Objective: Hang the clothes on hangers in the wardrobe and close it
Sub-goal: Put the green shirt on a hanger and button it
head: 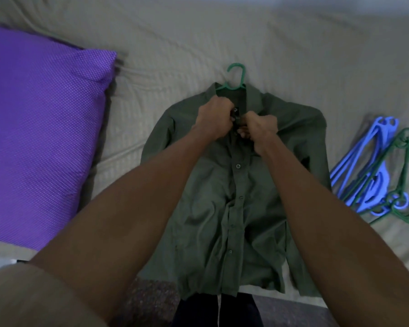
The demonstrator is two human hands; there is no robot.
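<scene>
**Inspector:** Status of the garment?

**Assistant:** The green shirt (232, 204) lies flat, front up, on the bed sheet (198, 38). A green hanger (234, 77) is already inside it; only the hook and upper shoulders show, just beyond the collar. Both hands are at the top of the placket, directly below the collar. The left hand (214, 119) has its fingers curled, pinching the shirt's left front edge. The right hand (260, 129) pinches the opposite edge, fingertips meeting the left's. In my judgement the top button is being fastened, though the button itself is hidden.

**Inspector:** What does good practice require here?

**Assistant:** Keep both edges aligned and the collar centred on the hook, so the shirt will not slide off when lifted. The lower buttons appear closed, so one fastening should suffice.

**Inspector:** Surroundings and obstructions?

**Assistant:** Spare hangers (378, 171), blue and green, lie tangled in a heap right of the shirt, near its sleeve. A purple pillow (40, 128) lies left of the shirt, apart from it. Neither obstructs. The wardrobe is not in view.
</scene>
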